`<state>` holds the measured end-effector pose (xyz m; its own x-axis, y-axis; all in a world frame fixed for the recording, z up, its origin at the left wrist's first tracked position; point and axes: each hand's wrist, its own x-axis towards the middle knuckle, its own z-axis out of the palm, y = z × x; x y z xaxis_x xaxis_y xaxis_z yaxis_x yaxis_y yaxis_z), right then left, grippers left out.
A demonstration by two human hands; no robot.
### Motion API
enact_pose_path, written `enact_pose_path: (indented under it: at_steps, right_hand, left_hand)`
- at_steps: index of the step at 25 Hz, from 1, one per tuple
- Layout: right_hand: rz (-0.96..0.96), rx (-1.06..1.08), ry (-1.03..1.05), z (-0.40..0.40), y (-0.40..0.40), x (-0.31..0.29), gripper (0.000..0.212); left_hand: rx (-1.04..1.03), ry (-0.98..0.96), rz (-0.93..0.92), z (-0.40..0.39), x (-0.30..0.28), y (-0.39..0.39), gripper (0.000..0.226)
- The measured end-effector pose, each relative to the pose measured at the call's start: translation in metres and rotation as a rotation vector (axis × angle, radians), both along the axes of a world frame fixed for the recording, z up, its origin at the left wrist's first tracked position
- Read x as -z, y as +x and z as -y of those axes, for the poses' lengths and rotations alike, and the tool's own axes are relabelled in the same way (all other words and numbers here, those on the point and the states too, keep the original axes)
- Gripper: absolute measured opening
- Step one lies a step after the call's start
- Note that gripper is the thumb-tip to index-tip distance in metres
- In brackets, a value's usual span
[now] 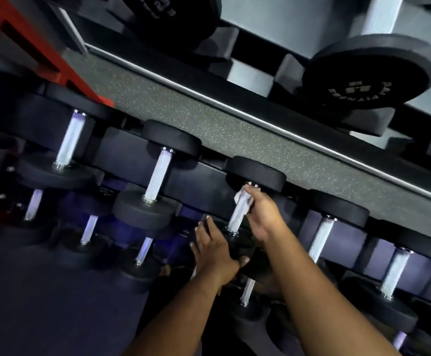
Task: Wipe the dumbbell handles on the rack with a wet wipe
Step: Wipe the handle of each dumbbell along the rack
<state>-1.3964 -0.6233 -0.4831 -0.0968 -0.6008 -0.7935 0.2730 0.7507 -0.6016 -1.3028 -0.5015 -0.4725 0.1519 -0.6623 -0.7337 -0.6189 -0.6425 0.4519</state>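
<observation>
- The right hand (262, 217) curls round the upper part of a knurled metal handle (237, 217), pressing a white wet wipe (242, 200) against it; the wipe shows just below the handle's top collar.
- That handle belongs to a black dumbbell (256, 173) lying in the upper row of the rack (137, 155), its far head toward the speckled floor strip (209, 119).
- The left hand (214, 250) lies with fingers straight and spread on the near head of the same dumbbell, thumb along its edge; it grips nothing.
- To the left, a neighbouring dumbbell (157, 176) shows its bare silver handle between round black heads; another (319, 240) sits just right of the right forearm.
- A lower row of dumbbells (88, 232) lies nearer the camera, dim and bluish.
- Above the floor strip, a large black weight head (371, 73) carries pale lettering, too blurred to read apart from what looks like a number in the middle.
- Another head (175, 14) at the top edge shows "25".
- A red frame (62, 62) stands at upper left.
</observation>
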Motion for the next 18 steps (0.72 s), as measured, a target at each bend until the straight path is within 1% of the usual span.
enact_pose_path:
  at_steps: [2,5,8,11,12,14,16,18]
  right_hand:
    - [0.015,-0.01,-0.031,-0.009,-0.004,0.0,0.005]
    - [0.014,-0.048,-0.002,0.002,0.008,-0.003,0.014]
    - [0.015,-0.053,-0.022,-0.001,0.004,0.002,0.011]
    - [0.006,-0.104,-0.036,-0.018,-0.001,0.006,0.023]
    - [-0.024,-0.11,-0.023,-0.021,0.001,0.01,0.022]
    - [-0.058,-0.18,0.012,-0.021,0.008,0.005,0.008]
    - [-0.018,-0.234,0.032,-0.011,0.004,0.003,0.015]
    - [0.024,-0.175,0.045,0.004,0.0,0.0,0.016]
  left_hand:
    - [-0.011,0.0,0.013,0.001,0.002,-0.002,0.143]
    - [-0.025,0.0,0.011,0.0,0.001,-0.002,0.144]
    - [-0.028,0.001,0.008,0.0,-0.001,-0.001,0.145]
    - [-0.044,0.009,0.021,0.003,0.001,-0.001,0.146]
    - [-0.042,0.012,0.012,0.003,0.001,-0.002,0.146]
    - [-0.043,-0.009,0.017,-0.002,-0.001,-0.002,0.147]
    - [-0.037,-0.015,0.022,-0.002,-0.001,-0.001,0.148]
    - [-0.04,-0.011,0.023,0.001,0.004,0.0,0.147]
